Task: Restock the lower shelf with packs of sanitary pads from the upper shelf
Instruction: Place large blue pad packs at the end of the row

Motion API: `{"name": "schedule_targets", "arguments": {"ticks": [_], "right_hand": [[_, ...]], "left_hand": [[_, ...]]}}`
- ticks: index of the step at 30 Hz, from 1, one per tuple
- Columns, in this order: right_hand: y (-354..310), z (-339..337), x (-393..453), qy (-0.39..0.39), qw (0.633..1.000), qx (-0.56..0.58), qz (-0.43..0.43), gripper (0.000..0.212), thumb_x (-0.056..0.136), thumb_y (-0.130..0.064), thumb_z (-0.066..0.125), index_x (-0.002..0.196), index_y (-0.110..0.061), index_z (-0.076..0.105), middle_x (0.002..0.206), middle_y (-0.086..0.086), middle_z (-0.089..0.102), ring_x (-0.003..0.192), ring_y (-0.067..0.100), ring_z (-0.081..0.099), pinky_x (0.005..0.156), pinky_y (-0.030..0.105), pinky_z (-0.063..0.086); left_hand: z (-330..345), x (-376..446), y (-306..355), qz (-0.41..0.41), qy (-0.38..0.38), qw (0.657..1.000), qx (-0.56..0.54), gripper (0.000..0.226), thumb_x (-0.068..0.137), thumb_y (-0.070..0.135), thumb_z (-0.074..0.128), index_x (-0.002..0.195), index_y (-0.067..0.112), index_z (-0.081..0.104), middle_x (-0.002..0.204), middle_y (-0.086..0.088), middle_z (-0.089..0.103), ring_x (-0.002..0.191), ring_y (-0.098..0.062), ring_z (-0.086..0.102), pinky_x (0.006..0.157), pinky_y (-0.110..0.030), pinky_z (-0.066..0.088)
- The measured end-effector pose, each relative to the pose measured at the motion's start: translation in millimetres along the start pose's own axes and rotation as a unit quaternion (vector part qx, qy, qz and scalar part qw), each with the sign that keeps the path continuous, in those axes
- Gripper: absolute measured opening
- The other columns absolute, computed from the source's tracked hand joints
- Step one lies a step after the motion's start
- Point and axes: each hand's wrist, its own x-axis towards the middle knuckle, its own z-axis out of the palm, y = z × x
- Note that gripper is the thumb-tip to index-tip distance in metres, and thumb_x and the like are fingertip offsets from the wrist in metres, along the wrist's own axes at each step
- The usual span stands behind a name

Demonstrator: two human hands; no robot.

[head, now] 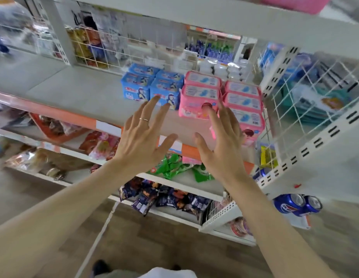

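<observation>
Pink packs of sanitary pads stand in two stacks at the right end of a grey shelf, with a further pink stack beside the wire divider. Several blue packs stand to their left. My left hand, with a ring on one finger, is spread open in front of the blue packs and holds nothing. My right hand is open too, its fingertips up against the front of the pink packs; whether they touch is unclear.
A white wire divider closes the shelf on the right, with teal packs behind it. The shelves below hold green sachets, dark snack bags and red snack packs. Blue soda cans lie at the lower right.
</observation>
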Motion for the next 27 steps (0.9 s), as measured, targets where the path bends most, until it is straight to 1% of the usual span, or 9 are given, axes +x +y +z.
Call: {"name": "schedule_targets", "arguments": {"ticks": [4, 8, 10, 13, 16, 19, 20, 23, 27], "right_hand": [[-57.9, 20.4, 23.2, -0.025, 0.999, 0.015, -0.029, 0.068, 0.097, -0.052, 0.046, 0.156, -0.025, 0.026, 0.167, 0.002, 0.015, 0.154, 0.025, 0.010, 0.122, 0.051, 0.009], [-138.7, 54.7, 56.1, -0.051, 0.988, -0.033, -0.141, 0.071, 0.096, -0.054, 0.048, 0.157, -0.024, 0.025, 0.167, -0.001, 0.013, 0.153, 0.021, 0.007, 0.121, 0.056, 0.009], [-185.1, 68.6, 76.6, -0.039, 0.984, -0.029, -0.172, 0.071, 0.096, -0.056, 0.048, 0.156, -0.023, 0.028, 0.167, -0.002, 0.015, 0.152, 0.019, 0.008, 0.120, 0.055, 0.010], [-251.0, 86.6, 102.6, -0.009, 0.982, 0.007, -0.190, 0.070, 0.096, -0.058, 0.044, 0.156, -0.024, 0.029, 0.166, -0.001, 0.018, 0.153, 0.024, 0.013, 0.120, 0.058, 0.016], [-305.1, 103.8, 115.7, -0.007, 0.980, 0.040, -0.195, 0.071, 0.097, -0.061, 0.041, 0.157, -0.027, 0.023, 0.167, -0.003, 0.015, 0.155, 0.021, 0.007, 0.122, 0.055, 0.014], [-336.7, 113.5, 119.4, -0.021, 0.978, 0.058, -0.201, 0.076, 0.096, -0.063, 0.044, 0.158, -0.028, 0.019, 0.167, -0.006, 0.011, 0.155, 0.016, 0.002, 0.124, 0.046, 0.006], [-345.3, 116.7, 120.8, -0.024, 0.977, 0.059, -0.204, 0.077, 0.095, -0.063, 0.045, 0.159, -0.028, 0.019, 0.167, -0.006, 0.011, 0.155, 0.016, 0.002, 0.125, 0.045, 0.006], [-364.1, 120.3, 126.9, -0.013, 0.977, 0.054, -0.207, 0.078, 0.094, -0.065, 0.044, 0.158, -0.028, 0.019, 0.167, -0.008, 0.010, 0.155, 0.014, 0.002, 0.124, 0.052, 0.012], [-382.5, 107.9, 143.4, -0.004, 0.979, 0.051, -0.199, 0.072, 0.097, -0.062, 0.046, 0.157, -0.032, 0.020, 0.167, -0.010, 0.009, 0.154, 0.012, 0.002, 0.124, 0.051, 0.012]], "left_hand": [[-33.4, -13.7, -46.3, -0.015, 0.021, 1.000, 0.000, 0.073, 0.096, 0.059, 0.038, 0.156, 0.021, 0.024, 0.165, -0.010, 0.017, 0.148, -0.036, 0.027, 0.111, -0.057, 0.033], [-83.9, -35.6, -110.7, -0.023, 0.033, 0.999, 0.020, 0.072, 0.095, 0.059, 0.038, 0.156, 0.022, 0.025, 0.166, -0.007, 0.016, 0.148, -0.036, 0.025, 0.113, -0.057, 0.032], [-115.7, -43.8, -147.5, -0.017, 0.056, 0.997, 0.052, 0.071, 0.096, 0.058, 0.040, 0.155, 0.021, 0.028, 0.165, -0.007, 0.019, 0.148, -0.035, 0.027, 0.113, -0.056, 0.032], [-164.2, -53.4, -200.8, -0.037, 0.086, 0.992, 0.086, 0.070, 0.098, 0.059, 0.037, 0.155, 0.020, 0.030, 0.164, -0.007, 0.022, 0.147, -0.032, 0.028, 0.114, -0.052, 0.029], [-201.9, -67.2, -245.2, -0.059, 0.108, 0.986, 0.108, 0.071, 0.099, 0.060, 0.035, 0.156, 0.019, 0.026, 0.164, -0.008, 0.022, 0.148, -0.031, 0.027, 0.116, -0.050, 0.027], [-224.8, -77.6, -274.8, -0.062, 0.125, 0.983, 0.120, 0.072, 0.099, 0.060, 0.034, 0.156, 0.017, 0.026, 0.164, -0.007, 0.023, 0.149, -0.029, 0.026, 0.117, -0.047, 0.025], [-232.3, -80.4, -283.8, -0.064, 0.130, 0.982, 0.122, 0.072, 0.099, 0.060, 0.034, 0.156, 0.017, 0.027, 0.163, -0.008, 0.024, 0.149, -0.028, 0.026, 0.117, -0.046, 0.024], [-248.2, -80.9, -302.5, -0.050, 0.141, 0.982, 0.113, 0.072, 0.099, 0.059, 0.035, 0.156, 0.016, 0.028, 0.163, -0.008, 0.025, 0.149, -0.028, 0.026, 0.118, -0.045, 0.023], [-260.1, -63.2, -309.3, -0.023, 0.164, 0.983, 0.084, 0.070, 0.099, 0.059, 0.034, 0.155, 0.018, 0.029, 0.163, -0.006, 0.024, 0.148, -0.029, 0.026, 0.117, -0.047, 0.024]]}}
